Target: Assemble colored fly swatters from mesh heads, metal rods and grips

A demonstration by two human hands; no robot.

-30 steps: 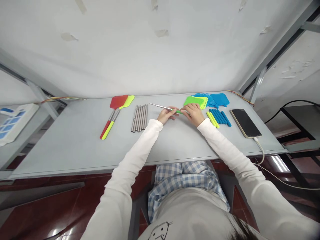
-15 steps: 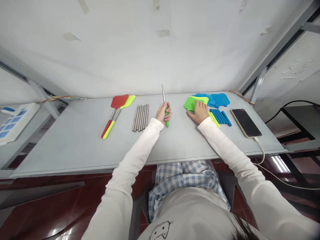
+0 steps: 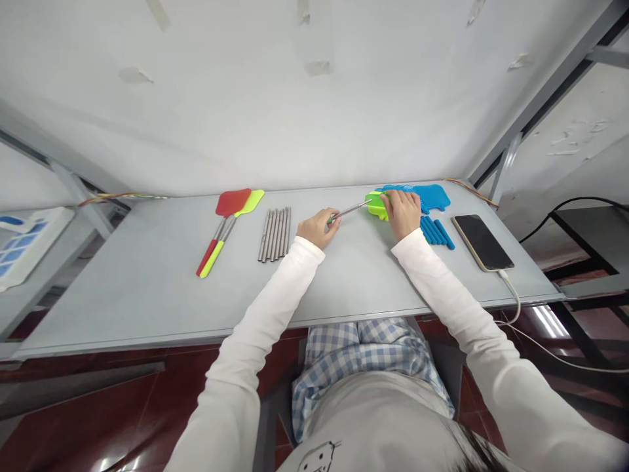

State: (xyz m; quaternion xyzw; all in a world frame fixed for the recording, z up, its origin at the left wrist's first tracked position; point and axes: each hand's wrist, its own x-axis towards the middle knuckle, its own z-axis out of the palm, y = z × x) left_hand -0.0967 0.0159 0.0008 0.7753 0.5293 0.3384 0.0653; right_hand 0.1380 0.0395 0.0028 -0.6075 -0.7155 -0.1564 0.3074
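Note:
My left hand is closed around the green handle of a metal telescopic rod, which points right. My right hand pinches a green fly swatter head, and the rod's tip is at its left end; whether it has entered the head cannot be seen. Beneath lies a yellow-green swatter head. Blue swatter heads lie behind and right of that hand, with several blue handle grips in front of them. Several metal rods lie side by side left of my left hand.
Farther left lie a red fly swatter and a yellow-green fly swatter, partly overlapping. A phone with a charging cable lies at the right. A wall rises behind the grey table.
The rod in my left hand has swung from upright to pointing right. My right hand has gone from resting on the green swatter head to pinching and turning it towards the rod.

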